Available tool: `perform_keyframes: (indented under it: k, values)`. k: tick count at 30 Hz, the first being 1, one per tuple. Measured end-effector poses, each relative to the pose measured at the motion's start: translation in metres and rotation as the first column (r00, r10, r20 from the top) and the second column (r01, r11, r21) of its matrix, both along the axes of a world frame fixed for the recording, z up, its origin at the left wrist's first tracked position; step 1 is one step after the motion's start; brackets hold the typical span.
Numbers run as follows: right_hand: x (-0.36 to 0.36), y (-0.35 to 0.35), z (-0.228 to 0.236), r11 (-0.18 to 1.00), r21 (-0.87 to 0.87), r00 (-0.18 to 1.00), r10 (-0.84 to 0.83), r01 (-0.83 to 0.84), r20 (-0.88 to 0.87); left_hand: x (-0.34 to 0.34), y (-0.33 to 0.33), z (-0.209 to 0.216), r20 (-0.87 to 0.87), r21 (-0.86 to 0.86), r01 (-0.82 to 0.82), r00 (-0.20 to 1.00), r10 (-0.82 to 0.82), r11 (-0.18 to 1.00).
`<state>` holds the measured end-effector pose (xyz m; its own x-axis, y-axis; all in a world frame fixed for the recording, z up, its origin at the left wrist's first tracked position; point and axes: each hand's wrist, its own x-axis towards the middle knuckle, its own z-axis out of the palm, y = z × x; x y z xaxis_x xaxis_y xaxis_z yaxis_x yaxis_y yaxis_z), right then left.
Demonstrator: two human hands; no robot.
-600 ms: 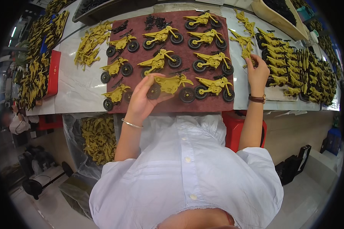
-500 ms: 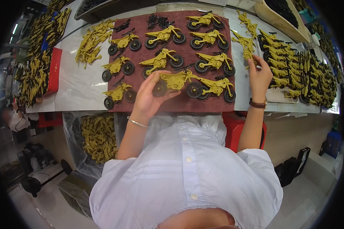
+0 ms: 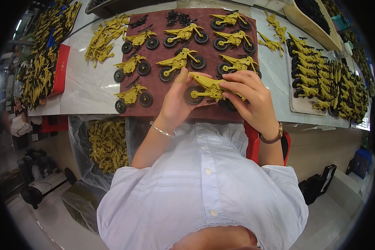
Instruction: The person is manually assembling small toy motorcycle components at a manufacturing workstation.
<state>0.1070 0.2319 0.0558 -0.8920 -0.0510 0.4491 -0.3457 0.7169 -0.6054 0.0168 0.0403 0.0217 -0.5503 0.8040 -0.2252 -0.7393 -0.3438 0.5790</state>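
Observation:
Over the near edge of the maroon cloth (image 3: 154, 100), my two hands meet at a yellow toy motorcycle (image 3: 209, 87) with black wheels. My left hand (image 3: 176, 98) is closed round its rear end, by the back wheel. My right hand (image 3: 256, 96) pinches its front part from above, and those fingers cover the front fork; whether a loose yellow piece is also in them is hidden. Around my hands, several similar toy motorcycles lie in rows on the cloth, the nearest being one (image 3: 237, 63) just above my right fingers and one (image 3: 178, 61) beyond my left hand.
Loose yellow parts (image 3: 102, 39) are heaped left of the cloth, and a few yellow pieces (image 3: 273, 41) lie right of it. Small black parts (image 3: 179, 18) sit at its far edge. Packed motorcycles (image 3: 310, 75) stand at right, a red box (image 3: 61, 68) at left, a bag of yellow parts (image 3: 108, 146) below.
My right hand has come left from the yellow pieces beside the cloth to the front of the held motorcycle. My left hand has shifted right with it. Fewer yellow pieces show at right.

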Motion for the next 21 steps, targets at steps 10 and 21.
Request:
perform_keyframes:
  k: [10,21]
  values:
    - [0.002,-0.002,0.002,1.0,0.017,1.0,0.011,-0.01,-0.004,0.007,0.003,0.006,-0.18,-0.203,-0.029,0.984,-0.008,0.979]
    - [0.005,-0.002,0.007,0.86,-0.473,0.978,-0.129,0.191,0.162,0.008,0.002,0.009,-0.618,-0.258,-0.189,0.786,-0.012,0.947]
